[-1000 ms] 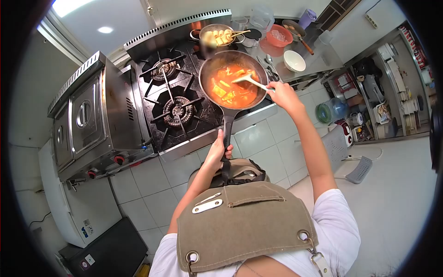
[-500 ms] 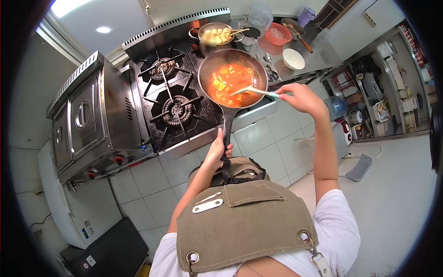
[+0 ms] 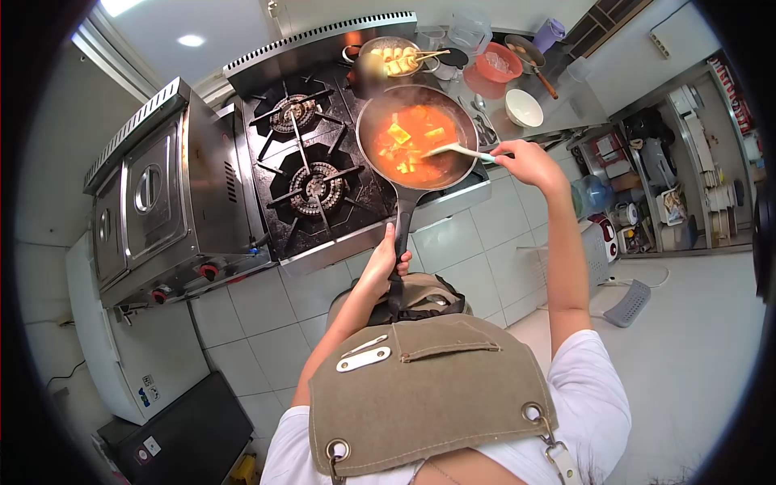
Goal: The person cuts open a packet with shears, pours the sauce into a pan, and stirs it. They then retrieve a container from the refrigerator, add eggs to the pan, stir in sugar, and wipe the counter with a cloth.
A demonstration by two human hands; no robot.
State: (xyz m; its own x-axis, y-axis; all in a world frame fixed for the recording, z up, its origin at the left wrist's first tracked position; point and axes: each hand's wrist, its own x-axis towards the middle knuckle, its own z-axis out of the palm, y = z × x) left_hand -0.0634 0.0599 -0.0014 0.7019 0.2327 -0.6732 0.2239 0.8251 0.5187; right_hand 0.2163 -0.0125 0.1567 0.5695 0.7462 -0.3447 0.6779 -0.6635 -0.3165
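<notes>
A dark frying pan (image 3: 365, 137) sits on the front right of the stove, full of red-orange stew (image 3: 414, 133) with yellowish chunks. My left hand (image 3: 386, 260) is wrapped round the pan's black handle (image 3: 404, 222). In my right hand (image 3: 527, 164) is a spatula (image 3: 461, 149) with a pale green handle, held at the pan's right rim. Its whitish head dips into the stew, so the tip is partly hidden. Behind the frying pan stands a smaller pan (image 3: 349, 53) with skewered food (image 3: 400, 61) in it.
Two bare burners (image 3: 315, 190) lie left of the pan. On the counter at right are a white bowl (image 3: 524, 108), a red bowl (image 3: 503, 74), spoons (image 3: 480, 103) and a wooden-handled pan (image 3: 548, 86). A steel appliance (image 3: 141, 202) stands at far left, and shelves (image 3: 695, 162) at right.
The spatula's head has moved right through the stew, and the yellowish chunks have shifted. My left hand keeps its hold on the handle. The whole view has shifted slightly.
</notes>
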